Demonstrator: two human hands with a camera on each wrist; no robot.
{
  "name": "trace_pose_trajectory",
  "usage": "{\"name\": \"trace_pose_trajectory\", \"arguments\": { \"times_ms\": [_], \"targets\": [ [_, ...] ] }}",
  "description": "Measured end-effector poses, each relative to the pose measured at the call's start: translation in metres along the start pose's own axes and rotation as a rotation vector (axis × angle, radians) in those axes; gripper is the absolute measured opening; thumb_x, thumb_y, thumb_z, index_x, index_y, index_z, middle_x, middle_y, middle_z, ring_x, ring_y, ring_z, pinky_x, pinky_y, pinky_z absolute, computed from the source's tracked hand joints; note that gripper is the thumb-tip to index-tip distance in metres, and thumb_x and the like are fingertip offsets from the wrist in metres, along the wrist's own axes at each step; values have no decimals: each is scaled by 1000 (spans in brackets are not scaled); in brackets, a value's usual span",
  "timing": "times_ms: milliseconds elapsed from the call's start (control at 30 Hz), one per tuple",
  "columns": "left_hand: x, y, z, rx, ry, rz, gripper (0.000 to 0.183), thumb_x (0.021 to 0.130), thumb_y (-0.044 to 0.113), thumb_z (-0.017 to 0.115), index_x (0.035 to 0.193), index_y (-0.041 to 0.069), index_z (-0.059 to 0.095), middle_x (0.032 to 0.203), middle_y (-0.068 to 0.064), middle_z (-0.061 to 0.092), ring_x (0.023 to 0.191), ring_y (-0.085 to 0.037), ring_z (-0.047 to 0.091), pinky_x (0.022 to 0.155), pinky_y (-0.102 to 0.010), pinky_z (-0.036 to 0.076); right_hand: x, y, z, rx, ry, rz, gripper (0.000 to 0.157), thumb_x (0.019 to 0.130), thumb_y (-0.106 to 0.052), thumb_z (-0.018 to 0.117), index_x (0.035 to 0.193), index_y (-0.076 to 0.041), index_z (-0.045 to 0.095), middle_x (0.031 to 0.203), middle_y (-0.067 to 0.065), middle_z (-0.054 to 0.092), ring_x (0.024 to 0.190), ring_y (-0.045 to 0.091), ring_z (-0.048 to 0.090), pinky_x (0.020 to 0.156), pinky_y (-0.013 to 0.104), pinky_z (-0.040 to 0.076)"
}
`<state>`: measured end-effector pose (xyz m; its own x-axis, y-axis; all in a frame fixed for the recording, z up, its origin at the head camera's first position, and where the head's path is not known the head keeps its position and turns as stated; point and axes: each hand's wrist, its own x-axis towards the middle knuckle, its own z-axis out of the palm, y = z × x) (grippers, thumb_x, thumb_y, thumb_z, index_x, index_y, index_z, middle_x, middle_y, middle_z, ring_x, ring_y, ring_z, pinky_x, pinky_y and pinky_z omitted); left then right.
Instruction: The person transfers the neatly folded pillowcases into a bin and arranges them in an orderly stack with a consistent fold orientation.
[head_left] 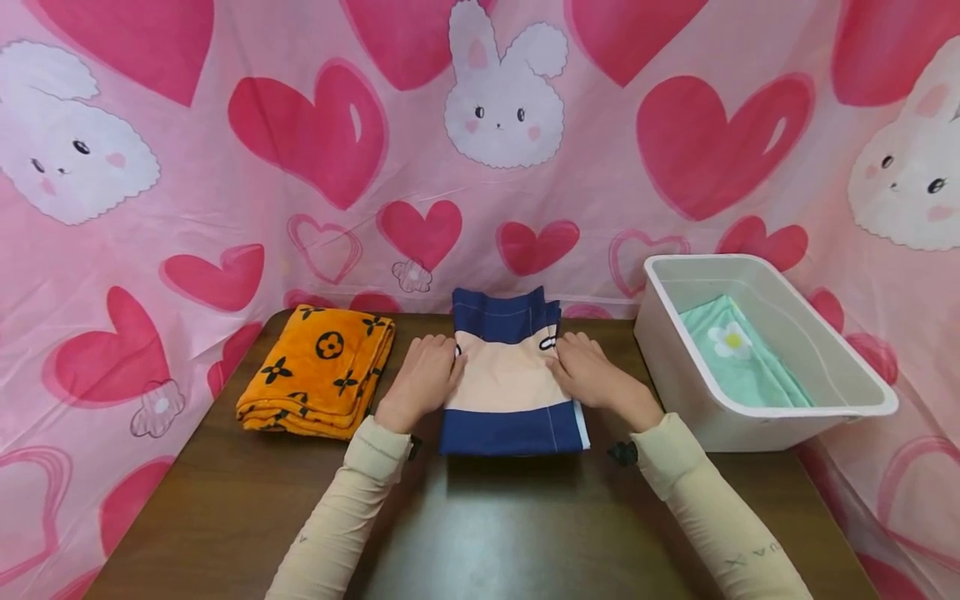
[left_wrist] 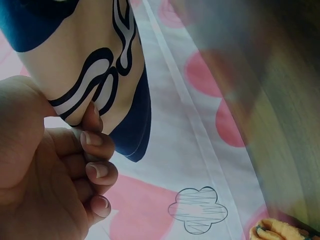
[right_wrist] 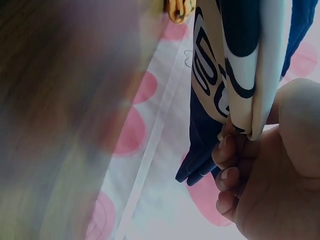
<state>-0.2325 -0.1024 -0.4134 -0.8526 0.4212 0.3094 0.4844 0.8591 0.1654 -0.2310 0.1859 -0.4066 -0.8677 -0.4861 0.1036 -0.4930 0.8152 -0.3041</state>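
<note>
An orange blanket (head_left: 318, 367) lies near the far left corner of the worktop (head_left: 517, 533). The left hand (head_left: 426, 375) pinches one side of a folded navy-and-cream cloth (head_left: 510, 375), held up near the far edge's middle; the right hand (head_left: 592, 371) pinches the other. Uneven pinches could let its layers slip apart. A bin (head_left: 682, 392) stands at the right edge.

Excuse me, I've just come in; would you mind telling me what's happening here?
A person is holding a folded navy-and-cream cloth by its side edges, the left hand on one and the right hand on the other, seemingly raised off the table. A folded orange cloth lies to the left; to the right, a pale bin contains a green cloth.
</note>
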Motion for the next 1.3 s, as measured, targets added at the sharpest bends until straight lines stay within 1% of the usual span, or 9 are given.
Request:
{"name": "trace_pose_trajectory", "arguments": {
  "times_ms": [333, 500, 733, 900, 1033, 1300],
  "targets": [
    [5, 6, 4, 4, -8, 15, 29, 104, 28, 56, 96, 2, 64, 83, -12, 61, 82, -31, 56, 79, -42, 42, -3, 6, -6, 9, -20, 26, 21, 103, -22, 52, 92, -4, 56, 90, 10, 51, 91, 30, 44, 80, 42, 35],
    [7, 11, 6, 0, 2, 24, 30, 104, 28, 56, 98, 0, 65, 85, -13, 63, 83, -31, 58, 79, -43, 43, -5, 9, -11, 0, -21, 34, 21, 103, -21, 53, 93, -4, 57, 89, 10, 51, 89, 29, 44, 79, 42, 35],
    [6, 15, 9, -6, 17, 30, 30, 104, 28, 56, 97, 0, 65, 86, -13, 64, 83, -32, 58, 78, -44, 44, -7, 12, -17, -13, -43, 49, 23, 103, -23, 53, 103, 0, 59, 90, 9, 51, 90, 29, 44, 80, 41, 34],
    [8, 19, 8, 2, 33, 42, 30, 104, 29, 57, 95, 1, 64, 84, -12, 63, 82, -31, 57, 77, -43, 43, -8, 12, -20, -26, -54, 70, 28, 104, -24, 51, 109, 2, 59, 93, 10, 52, 93, 29, 44, 82, 41, 34],
    [9, 22, 6, 4, 40, 47, 29, 103, 28, 57, 94, 2, 64, 83, -11, 63, 81, -30, 57, 76, -42, 43, -9, 11, -23, -44, -49, 64, 29, 104, -24, 51, 110, 4, 59, 95, 12, 53, 94, 30, 44, 82, 42, 35],
    [13, 27, 6, 11, 49, 53, 29, 103, 28, 57, 96, 1, 65, 84, -11, 63, 81, -29, 56, 76, -41, 42, -11, 12, -31, -77, -37, 49, 27, 103, -22, 52, 108, 4, 59, 91, 11, 52, 91, 30, 44, 80, 41, 34]
  ]
}}
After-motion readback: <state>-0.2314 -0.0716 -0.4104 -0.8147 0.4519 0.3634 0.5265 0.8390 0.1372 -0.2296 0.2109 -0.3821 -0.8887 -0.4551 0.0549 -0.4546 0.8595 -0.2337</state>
